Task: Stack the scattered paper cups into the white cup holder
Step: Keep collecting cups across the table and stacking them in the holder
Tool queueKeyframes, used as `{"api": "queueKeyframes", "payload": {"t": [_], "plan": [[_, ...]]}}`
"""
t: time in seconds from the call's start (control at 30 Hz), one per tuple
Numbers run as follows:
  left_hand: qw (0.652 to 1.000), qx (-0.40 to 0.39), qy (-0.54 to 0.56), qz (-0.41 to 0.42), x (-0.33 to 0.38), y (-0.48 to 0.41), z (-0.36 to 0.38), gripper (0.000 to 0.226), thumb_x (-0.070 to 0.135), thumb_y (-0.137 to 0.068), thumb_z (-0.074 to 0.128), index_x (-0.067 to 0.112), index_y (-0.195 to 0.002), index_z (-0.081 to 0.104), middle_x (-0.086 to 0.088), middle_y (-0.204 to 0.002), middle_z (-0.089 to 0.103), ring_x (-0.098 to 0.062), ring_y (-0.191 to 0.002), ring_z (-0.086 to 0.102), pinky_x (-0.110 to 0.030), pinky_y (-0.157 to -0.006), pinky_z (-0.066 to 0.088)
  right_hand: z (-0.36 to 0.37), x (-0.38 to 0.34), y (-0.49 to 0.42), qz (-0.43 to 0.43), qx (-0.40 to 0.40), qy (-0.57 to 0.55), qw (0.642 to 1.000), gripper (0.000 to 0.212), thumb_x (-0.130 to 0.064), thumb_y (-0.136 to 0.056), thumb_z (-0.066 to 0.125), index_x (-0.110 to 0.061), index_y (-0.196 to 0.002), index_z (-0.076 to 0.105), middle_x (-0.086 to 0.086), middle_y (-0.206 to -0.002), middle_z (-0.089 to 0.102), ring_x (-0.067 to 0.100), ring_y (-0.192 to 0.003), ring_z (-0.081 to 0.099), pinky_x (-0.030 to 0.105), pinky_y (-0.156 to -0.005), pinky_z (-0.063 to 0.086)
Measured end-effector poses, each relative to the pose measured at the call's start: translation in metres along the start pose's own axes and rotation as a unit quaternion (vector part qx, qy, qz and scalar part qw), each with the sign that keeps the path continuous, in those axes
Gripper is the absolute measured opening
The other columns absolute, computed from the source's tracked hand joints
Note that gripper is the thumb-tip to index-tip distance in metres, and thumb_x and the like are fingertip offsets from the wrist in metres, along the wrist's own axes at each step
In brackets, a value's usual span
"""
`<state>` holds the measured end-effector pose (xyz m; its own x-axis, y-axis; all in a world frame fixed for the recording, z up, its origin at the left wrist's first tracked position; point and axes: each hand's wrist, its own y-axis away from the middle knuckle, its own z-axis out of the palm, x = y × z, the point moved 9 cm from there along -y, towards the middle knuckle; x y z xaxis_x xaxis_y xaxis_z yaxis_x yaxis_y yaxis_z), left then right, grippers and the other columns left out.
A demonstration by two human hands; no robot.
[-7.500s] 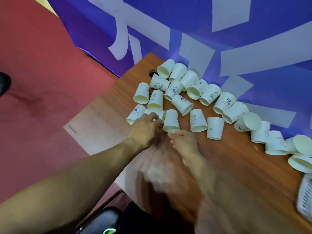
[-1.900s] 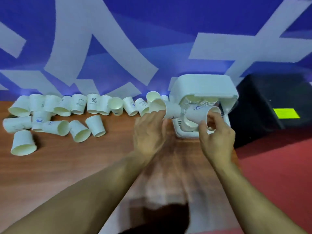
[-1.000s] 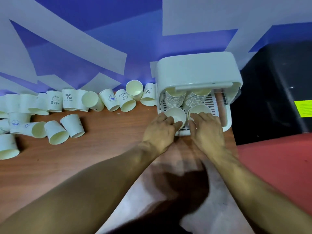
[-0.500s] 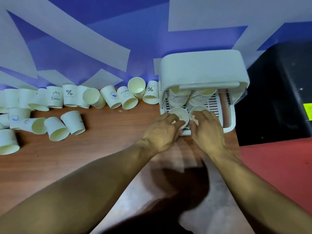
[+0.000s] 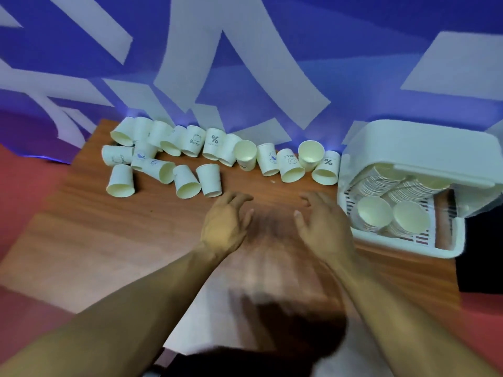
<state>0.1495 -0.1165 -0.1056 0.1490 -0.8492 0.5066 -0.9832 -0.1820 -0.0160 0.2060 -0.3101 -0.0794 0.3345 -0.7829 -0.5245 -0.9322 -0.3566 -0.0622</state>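
Grip wide and empty on left hand point(image 5: 226, 227) and right hand point(image 5: 324, 229), hovering over the surface point(image 5: 109, 248), seemingly freed for more cups point(image 5: 209, 180) lying far left; cup holder point(image 5: 408, 148) sits right, stacks point(image 5: 374, 212) nested inside.

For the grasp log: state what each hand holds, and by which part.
Nothing. The left hand and right hand are both empty, fingers loosely spread over the wooden table.

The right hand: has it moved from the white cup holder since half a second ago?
Yes. The right hand has drawn back leftward out of the white cup holder and now hovers open over the wooden table.
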Motion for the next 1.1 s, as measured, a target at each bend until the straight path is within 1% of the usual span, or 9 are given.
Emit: {"api": "queueKeyframes", "payload": {"t": [0.2, 0.33, 0.47, 0.6, 0.77, 0.87, 0.93, 1.0, 1.1], "plan": [[0.984, 0.039, 0.036, -0.17, -0.122, -0.008, -0.047, 0.031, 0.037, -0.092, 0.056, 0.026, -0.12, 0.062, 0.001, -0.123, 0.056, -0.019, -0.1, 0.061, -0.036, -0.083, 0.051, 0.058, -0.084, -0.033, -0.048, -0.086, -0.007, 0.995, 0.041, -0.027, -0.085, 0.063, -0.015, -0.124, 0.058, 0.002, -0.117, 0.06, 0.022, -0.107, 0.058, 0.035, -0.089, 0.049], [0.979, 0.015, 0.022, -0.202, -0.176, -0.039, -0.06, 0.032, 0.039, -0.091, 0.056, 0.026, -0.12, 0.061, 0.001, -0.128, 0.053, -0.023, -0.1, 0.062, -0.039, -0.084, 0.051, 0.095, -0.122, -0.07, -0.06, -0.107, 0.012, 0.992, 0.042, -0.03, -0.087, 0.062, -0.017, -0.126, 0.055, 0.003, -0.12, 0.058, 0.021, -0.112, 0.055, 0.037, -0.091, 0.047], [0.985, -0.083, -0.083, -0.124, -0.19, -0.066, -0.042, 0.039, 0.03, -0.091, 0.056, 0.023, -0.129, 0.056, -0.001, -0.136, 0.046, -0.029, -0.109, 0.057, -0.04, -0.083, 0.049, 0.141, -0.152, -0.117, -0.063, -0.126, 0.051, 0.989, 0.044, -0.026, -0.086, 0.062, -0.015, -0.128, 0.052, 0.006, -0.126, 0.054, 0.025, -0.114, 0.052, 0.034, -0.085, 0.04], [0.98, -0.068, -0.187, -0.028, -0.194, -0.079, -0.032, 0.047, 0.034, -0.085, 0.044, 0.022, -0.128, 0.058, -0.008, -0.132, 0.053, -0.034, -0.113, 0.047, -0.043, -0.087, 0.04, 0.194, -0.161, -0.151, -0.049, -0.164, 0.098, 0.98, 0.055, -0.027, -0.084, 0.064, -0.011, -0.132, 0.043, 0.01, -0.13, 0.05, 0.03, -0.118, 0.049, 0.037, -0.089, 0.041], [0.971, -0.095, -0.218, -0.01, -0.215, -0.096, -0.013, 0.044, 0.039, -0.077, 0.067, 0.024, -0.118, 0.06, -0.003, -0.118, 0.059, -0.033, -0.105, 0.05, -0.043, -0.093, 0.043, 0.24, -0.148, -0.158, -0.009, -0.237, 0.1, 0.966, 0.069, -0.028, -0.086, 0.064, -0.012, -0.144, 0.031, 0.009, -0.144, 0.04, 0.027, -0.133, 0.036, 0.038, -0.104, 0.037], [0.968, -0.096, -0.23, 0.012, -0.213, -0.098, -0.016, 0.04, 0.033, -0.072, 0.072, 0.023, -0.109, 0.06, -0.001, -0.108, 0.061, -0.034, -0.101, 0.05, -0.045, -0.095, 0.044, 0.24, -0.134, -0.153, 0.024, -0.219, 0.107, 0.969, 0.06, -0.035, -0.085, 0.067, -0.014, -0.136, 0.043, 0.006, -0.134, 0.047, 0.027, -0.124, 0.04, 0.035, -0.099, 0.036], [0.97, -0.097, -0.223, 0.028, -0.204, -0.097, -0.022, 0.045, 0.027, -0.069, 0.075, 0.022, -0.111, 0.06, -0.002, -0.107, 0.062, -0.033, -0.097, 0.054, -0.043, -0.085, 0.047, 0.23, -0.131, -0.145, 0.032, -0.192, 0.111, 0.975, 0.05, -0.038, -0.087, 0.065, -0.015, -0.128, 0.05, 0.006, -0.125, 0.052, 0.027, -0.116, 0.044, 0.033, -0.095, 0.036], [0.971, -0.101, -0.215, 0.039, -0.191, -0.094, -0.029, 0.042, 0.019, -0.072, 0.071, 0.022, -0.112, 0.058, -0.002, -0.103, 0.063, -0.029, -0.089, 0.058, -0.034, -0.062, 0.041, 0.215, -0.128, -0.136, 0.049, -0.17, 0.094, 0.98, 0.041, -0.034, -0.091, 0.061, -0.016, -0.128, 0.054, 0.006, -0.123, 0.058, 0.027, -0.112, 0.048, 0.032, -0.09, 0.037], [0.985, -0.109, -0.131, -0.034, -0.188, -0.09, -0.033, 0.03, 0.015, -0.083, 0.056, 0.021, -0.112, 0.057, -0.003, -0.1, 0.066, -0.029, -0.085, 0.062, -0.031, -0.056, 0.036, 0.187, -0.126, -0.116, 0.055, -0.143, 0.057, 0.987, 0.039, -0.026, -0.094, 0.058, -0.014, -0.13, 0.057, 0.007, -0.126, 0.062, 0.027, -0.113, 0.054, 0.028, -0.086, 0.038]]}}
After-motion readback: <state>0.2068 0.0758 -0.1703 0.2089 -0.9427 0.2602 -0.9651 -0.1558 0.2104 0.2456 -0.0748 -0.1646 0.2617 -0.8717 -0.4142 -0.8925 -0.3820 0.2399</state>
